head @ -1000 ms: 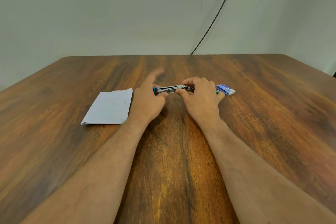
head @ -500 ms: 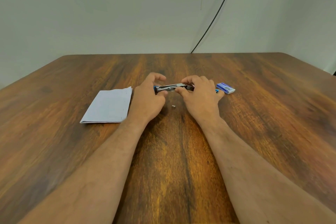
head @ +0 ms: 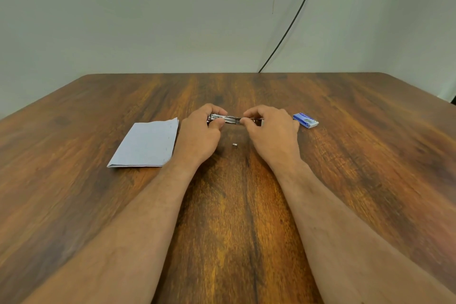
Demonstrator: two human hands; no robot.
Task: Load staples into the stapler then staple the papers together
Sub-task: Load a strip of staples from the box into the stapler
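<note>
In the head view, the stapler (head: 232, 119) is held just above the worktop (head: 345, 155), around its middle and nearer the far edge. The left hand (head: 201, 134) is clamped on its left end, fingers curled over the top; the right hand (head: 272, 131) is clamped on its right part, thumb and forefinger pinched on the metal rail. A small piece of staples (head: 234, 145) lies loose on the worktop between the wrists, touched by neither hand. The papers (head: 148, 147) lie flat just beside the left hand, toward the left edge. The staple box (head: 305, 120) sits just beyond the right hand.

The stapler is judged rigid, fairly light and smooth along its metal; it is best taken by its ends. The staple piece is judged tiny, brittle and best pinched by its sides. Whether the magazine is loaded cannot be told.
</note>
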